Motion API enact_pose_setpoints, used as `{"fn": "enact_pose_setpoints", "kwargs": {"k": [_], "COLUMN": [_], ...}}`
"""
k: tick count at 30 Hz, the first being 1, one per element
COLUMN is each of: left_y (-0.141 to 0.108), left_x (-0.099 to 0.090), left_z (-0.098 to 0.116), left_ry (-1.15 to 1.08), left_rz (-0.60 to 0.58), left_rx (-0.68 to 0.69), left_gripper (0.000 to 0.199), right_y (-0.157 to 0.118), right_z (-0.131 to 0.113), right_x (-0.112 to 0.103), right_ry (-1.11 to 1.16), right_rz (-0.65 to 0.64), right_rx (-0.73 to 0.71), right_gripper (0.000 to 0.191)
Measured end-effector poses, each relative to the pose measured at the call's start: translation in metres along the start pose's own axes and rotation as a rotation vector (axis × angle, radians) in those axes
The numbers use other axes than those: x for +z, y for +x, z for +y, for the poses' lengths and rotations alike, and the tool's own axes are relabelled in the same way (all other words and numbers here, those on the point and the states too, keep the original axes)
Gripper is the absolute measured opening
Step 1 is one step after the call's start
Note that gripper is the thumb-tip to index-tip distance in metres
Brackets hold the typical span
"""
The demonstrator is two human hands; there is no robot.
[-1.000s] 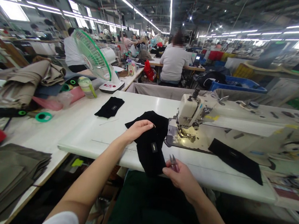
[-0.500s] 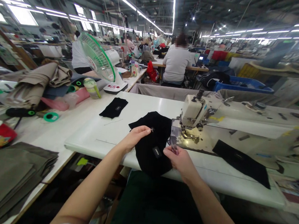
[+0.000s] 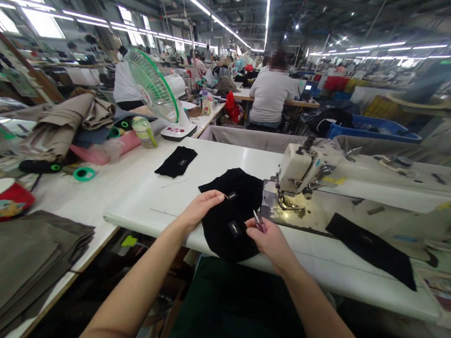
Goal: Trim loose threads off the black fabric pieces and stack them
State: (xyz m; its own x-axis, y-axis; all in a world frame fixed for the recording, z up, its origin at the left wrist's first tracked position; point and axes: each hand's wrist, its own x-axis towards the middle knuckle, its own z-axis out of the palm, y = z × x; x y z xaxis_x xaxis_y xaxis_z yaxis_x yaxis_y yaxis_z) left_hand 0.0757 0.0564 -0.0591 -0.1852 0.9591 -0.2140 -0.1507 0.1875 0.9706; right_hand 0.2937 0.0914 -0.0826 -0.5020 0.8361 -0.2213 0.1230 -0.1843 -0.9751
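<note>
A black cloth piece (image 3: 223, 232) with two small labels lies at the table's front edge, partly hanging over it. My left hand (image 3: 201, 206) is closed in a pinch at its upper label; what the fingertips hold is too small to make out. My right hand (image 3: 269, 237) is closed around small thread snips (image 3: 259, 221), blades pointing up, beside the lower label (image 3: 235, 228). The sewing machine head (image 3: 293, 170) stands just right of the cloth.
Another black piece (image 3: 176, 161) lies at the back left, and a long black strip (image 3: 373, 249) at the right. A green fan (image 3: 151, 85), a red bowl (image 3: 3, 201) and folded grey cloth (image 3: 12, 265) are at the left. A person (image 3: 271, 96) sits ahead.
The view has shifted slightly. My left fingers have moved off the upper label, which now shows. The snips in my right hand have turned and their blades are now visible.
</note>
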Motion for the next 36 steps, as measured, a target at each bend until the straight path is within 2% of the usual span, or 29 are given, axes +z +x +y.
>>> {"fn": "enact_pose_setpoints", "kwargs": {"k": [17,25,30,36], "left_y": [0.002,0.002,0.001,0.003], "left_x": [0.001,0.0,0.001,-0.002], "left_z": [-0.001,0.003,0.004,0.009], "left_ry": [-0.054,0.007,0.038,-0.021], "left_rz": [0.006,0.004,-0.012,0.129], "left_rx": [0.012,0.072,0.037,0.065], "left_gripper": [0.031,0.031,0.028,0.027], "right_y": [-0.001,-0.001,-0.001,-0.007], "right_z": [0.009,0.009,0.01,-0.001], "right_x": [-0.004,-0.005,-0.005,-0.007], "right_ry": [0.055,0.064,0.065,-0.004], "right_rz": [-0.017,-0.012,-0.014,-0.107], "right_rx": [0.013,0.029,0.029,0.083], "right_gripper": [0.036,0.035,0.035,0.033]}}
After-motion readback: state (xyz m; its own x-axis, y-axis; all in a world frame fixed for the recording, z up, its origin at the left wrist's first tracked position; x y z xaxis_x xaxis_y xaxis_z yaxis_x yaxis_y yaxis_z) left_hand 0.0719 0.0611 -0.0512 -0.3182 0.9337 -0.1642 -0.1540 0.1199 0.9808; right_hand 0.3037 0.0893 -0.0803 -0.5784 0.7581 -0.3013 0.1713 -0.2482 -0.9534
